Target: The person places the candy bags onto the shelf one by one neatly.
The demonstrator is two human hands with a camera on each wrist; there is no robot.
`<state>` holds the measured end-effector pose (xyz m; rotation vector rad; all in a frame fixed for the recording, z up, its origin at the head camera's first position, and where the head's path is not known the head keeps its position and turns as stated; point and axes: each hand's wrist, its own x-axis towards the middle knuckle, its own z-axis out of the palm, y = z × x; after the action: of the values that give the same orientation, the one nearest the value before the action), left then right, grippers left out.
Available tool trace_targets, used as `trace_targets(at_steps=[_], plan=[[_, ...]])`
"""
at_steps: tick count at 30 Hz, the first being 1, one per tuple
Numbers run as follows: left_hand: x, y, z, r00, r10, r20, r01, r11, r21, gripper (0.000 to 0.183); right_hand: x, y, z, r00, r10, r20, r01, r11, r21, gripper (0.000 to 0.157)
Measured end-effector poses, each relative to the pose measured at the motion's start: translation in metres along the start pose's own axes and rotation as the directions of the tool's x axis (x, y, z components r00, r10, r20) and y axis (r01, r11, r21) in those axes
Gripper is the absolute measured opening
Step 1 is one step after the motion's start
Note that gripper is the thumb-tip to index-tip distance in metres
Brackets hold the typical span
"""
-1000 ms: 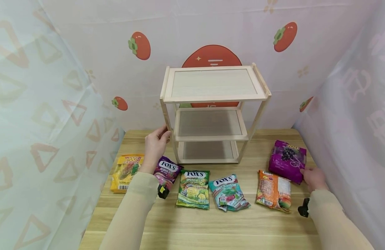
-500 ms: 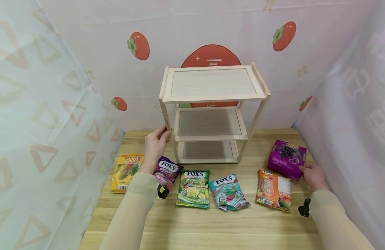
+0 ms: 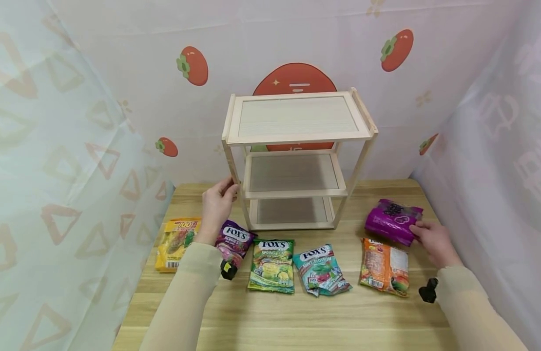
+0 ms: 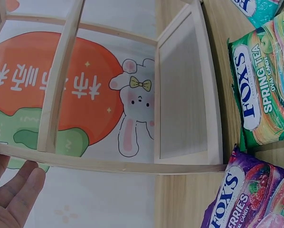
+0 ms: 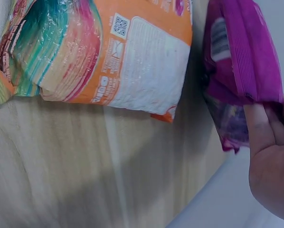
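Observation:
My left hand [image 3: 218,202] holds the left front post of a pale wooden three-tier shelf [image 3: 299,194], at about the height of its middle tier. In the left wrist view the fingertips [image 4: 33,176] bend onto that post. Over on the right, my right hand [image 3: 434,243] pinches the near right edge of a purple candy bag [image 3: 391,222] printed with dark grapes. In the right wrist view this bag is tilted, its sealed seam turned to the camera and fingers tucked beneath. An orange candy bag [image 3: 384,267] lies just in front of it.
Along the wooden table [image 3: 297,324] lie a yellow candy bag [image 3: 176,246], a purple Fox's berries bag [image 3: 235,239], a green Spring Tea bag [image 3: 272,267] and a teal bag [image 3: 321,270]. Printed fabric walls [image 3: 485,161] enclose the back and sides.
My right hand has moved left and slightly up with the purple candy bag, which now tilts away. The left hand stays on the shelf post.

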<state>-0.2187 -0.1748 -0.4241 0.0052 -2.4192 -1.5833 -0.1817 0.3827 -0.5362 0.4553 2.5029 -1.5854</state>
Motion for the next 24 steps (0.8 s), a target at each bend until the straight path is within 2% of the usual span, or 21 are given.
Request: trace_targets(at_steps=[8,14,19,24], plan=[[0.000,0.000,0.000,1.000,0.005,0.000,-0.005,1.000,0.002,0.038,-0.010,-0.014,-0.001,0.992,-0.036,0.121,0.050,0.992,-0.115,0.045],[0.000,0.000,0.000,1.000,0.017,-0.001,-0.017,1.000,0.013,0.037,-0.014,-0.019,-0.003,0.980,-0.025,0.198,0.048,0.992,-0.113,0.043],[0.000,0.000,0.000,1.000,0.018,-0.002,-0.017,1.000,0.018,0.037,-0.018,-0.019,-0.006,0.966,0.017,0.259,0.007,0.996,-0.092,0.033],[0.000,0.000,0.000,1.000,0.013,0.000,-0.013,1.000,0.016,0.038,-0.018,-0.017,-0.007,0.960,0.090,0.266,-0.064,0.993,-0.103,0.023]])
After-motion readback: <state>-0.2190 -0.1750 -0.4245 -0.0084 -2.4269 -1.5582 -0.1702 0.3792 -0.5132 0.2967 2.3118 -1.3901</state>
